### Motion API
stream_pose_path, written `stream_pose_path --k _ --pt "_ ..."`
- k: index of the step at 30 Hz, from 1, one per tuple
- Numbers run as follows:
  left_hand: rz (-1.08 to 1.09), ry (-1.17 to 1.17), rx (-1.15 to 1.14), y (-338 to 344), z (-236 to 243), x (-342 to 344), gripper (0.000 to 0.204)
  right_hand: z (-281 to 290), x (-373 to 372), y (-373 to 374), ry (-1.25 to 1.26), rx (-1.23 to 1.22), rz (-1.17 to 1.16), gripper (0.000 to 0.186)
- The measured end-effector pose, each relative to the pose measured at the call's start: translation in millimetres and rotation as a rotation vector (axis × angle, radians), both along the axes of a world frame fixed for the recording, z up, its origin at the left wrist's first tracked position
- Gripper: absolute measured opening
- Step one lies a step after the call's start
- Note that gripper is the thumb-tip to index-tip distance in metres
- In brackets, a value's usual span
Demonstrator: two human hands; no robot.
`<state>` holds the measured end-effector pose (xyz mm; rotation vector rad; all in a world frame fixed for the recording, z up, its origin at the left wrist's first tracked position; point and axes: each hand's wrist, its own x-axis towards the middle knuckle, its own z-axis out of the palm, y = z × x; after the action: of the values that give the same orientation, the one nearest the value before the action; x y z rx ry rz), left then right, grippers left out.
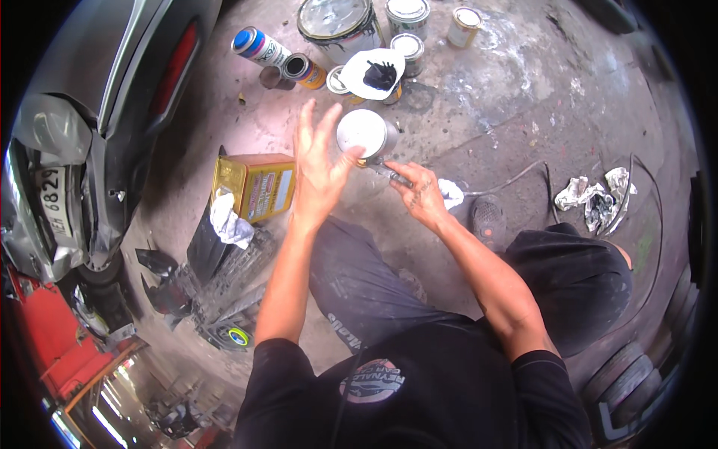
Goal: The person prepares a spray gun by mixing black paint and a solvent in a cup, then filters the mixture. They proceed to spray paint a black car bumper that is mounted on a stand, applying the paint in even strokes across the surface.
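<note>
My right hand (420, 196) is closed around the metal handle of a spray gun (389, 173). A round cup (362, 133) with a white top sits above the gun. My left hand (320, 161) is open beside the cup, its fingers stretched upward and apart. Its thumb reaches to the cup's lower edge; whether it touches, I cannot tell. Just below my right hand shows a white cloth (451, 193), where a thin hose (508, 182) runs off to the right. My fingers partly hide the gun's body.
Beyond the cup stand a large paint tin (340, 37), several smaller tins and a white sheet (357, 73) with a black smear. A yellow rectangular can (258, 187) is left of my left hand. A grey car (127, 82) fills the far left. Crumpled paper (598, 198) lies at right.
</note>
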<state>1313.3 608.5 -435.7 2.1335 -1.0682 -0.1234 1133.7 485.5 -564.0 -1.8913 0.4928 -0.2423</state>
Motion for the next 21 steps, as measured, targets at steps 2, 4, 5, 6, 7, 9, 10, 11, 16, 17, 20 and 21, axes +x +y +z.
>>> stream_pose_path --k 2,4,5,6,7,9,10,11,16,17,20,21 --pt "0.008 -0.068 -0.023 -11 3 12 0.06 1 -1 2 -0.053 0.091 0.003 0.071" --pt "0.01 -0.134 -0.024 -27 5 19 0.055 1 0 5 -0.077 0.133 0.01 0.071" --pt "-0.007 -0.146 0.021 -34 2 18 0.056 1 0 7 -0.075 0.13 0.018 0.07" --pt "-0.026 -0.159 0.067 -40 -2 16 0.057 1 0 8 -0.073 0.127 0.024 0.07" --pt "-0.049 -0.169 0.113 -43 -7 14 0.058 4 1 10 -0.043 0.097 0.039 0.071" --pt "-0.071 -0.11 0.174 -37 -20 14 0.061 12 3 14 0.015 0.038 0.067 0.072" --pt "-0.069 -0.088 0.177 -34 -22 16 0.061 12 2 14 0.015 0.046 0.064 0.072" --pt "-0.065 -0.066 0.18 -32 -24 17 0.061 12 0 15 0.015 0.054 0.063 0.072" --pt "-0.072 -0.097 0.165 -32 -14 12 0.063 4 -6 16 -0.045 0.085 0.057 0.07" --pt "-0.071 -0.116 0.143 -30 -12 13 0.064 4 -4 16 -0.043 0.085 0.067 0.07" --pt "-0.033 -0.215 0.194 -23 -22 14 0.069 12 0 21 -0.017 -0.003 0.131 0.071" --pt "-0.053 -0.199 0.235 -19 -29 14 0.07 14 0 23 -0.005 -0.048 0.164 0.071"
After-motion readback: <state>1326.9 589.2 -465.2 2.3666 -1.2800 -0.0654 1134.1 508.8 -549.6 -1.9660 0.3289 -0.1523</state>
